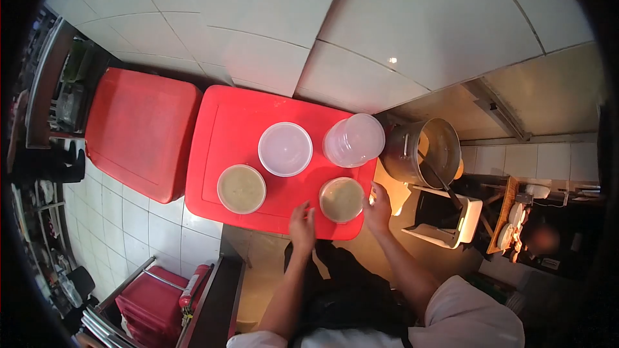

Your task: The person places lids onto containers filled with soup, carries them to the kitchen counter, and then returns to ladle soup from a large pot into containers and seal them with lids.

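A round plastic tub (pixel 342 200) with beige contents sits near the front right of the red lid (pixel 213 148). My right hand (pixel 378 209) is at the tub's right edge, fingers extended; whether they touch the rim is hard to tell. On the left, my left hand (pixel 302 227) hovers a little apart from the tub with its fingers spread. A second filled tub (pixel 241 189) stands further left. Behind them are a round translucent lid or tub (pixel 285 149) and a stack of clear plastic tubs (pixel 354 140).
A large metal pot (pixel 403 148) with a long handle in it stands to the right, above a white chair-like piece (pixel 467 225). Another red-lidded bin (pixel 142 132) adjoins on the left. Tiled walls rise behind. A fire extinguisher (pixel 195 285) is at lower left.
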